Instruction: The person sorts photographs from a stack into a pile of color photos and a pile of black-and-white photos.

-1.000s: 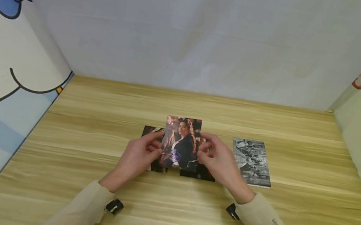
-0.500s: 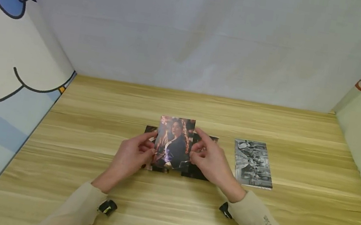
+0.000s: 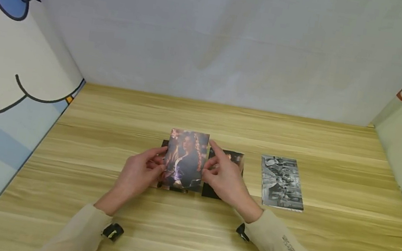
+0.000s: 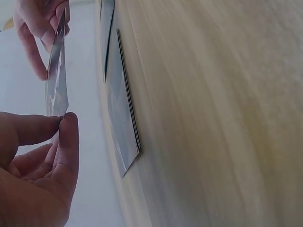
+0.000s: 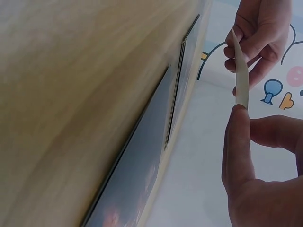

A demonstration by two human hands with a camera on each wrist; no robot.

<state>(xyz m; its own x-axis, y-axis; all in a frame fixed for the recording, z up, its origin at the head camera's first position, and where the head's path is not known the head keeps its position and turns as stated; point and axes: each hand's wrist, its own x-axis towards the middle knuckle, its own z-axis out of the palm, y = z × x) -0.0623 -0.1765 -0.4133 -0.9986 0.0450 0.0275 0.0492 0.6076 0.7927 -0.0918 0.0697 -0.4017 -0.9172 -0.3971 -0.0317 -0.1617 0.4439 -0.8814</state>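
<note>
A photo card (image 3: 185, 160) showing a figure in a dark jacket is held above the table by its two side edges. My left hand (image 3: 140, 170) pinches its left edge between thumb and fingers, and my right hand (image 3: 225, 177) pinches the right edge. Seen from the left wrist, the photo card (image 4: 57, 78) is slightly bowed and clear of the tabletop. Beneath it, partly hidden, lie a left stack of photo cards (image 4: 124, 113) and a dark photo card (image 3: 211, 192), which my right hand partly covers.
A black-and-white photo card (image 3: 282, 182) lies on the wood-grain table (image 3: 182, 241), to the right of my right hand. A pale wall (image 3: 215, 35) stands behind, with cartoon-printed panels on both sides. Black straps (image 3: 113, 232) are on both wrists.
Both hands have moved left together with the held photo card, which now sits over the left stack. More of the dark photo card shows. The black-and-white card stays put.
</note>
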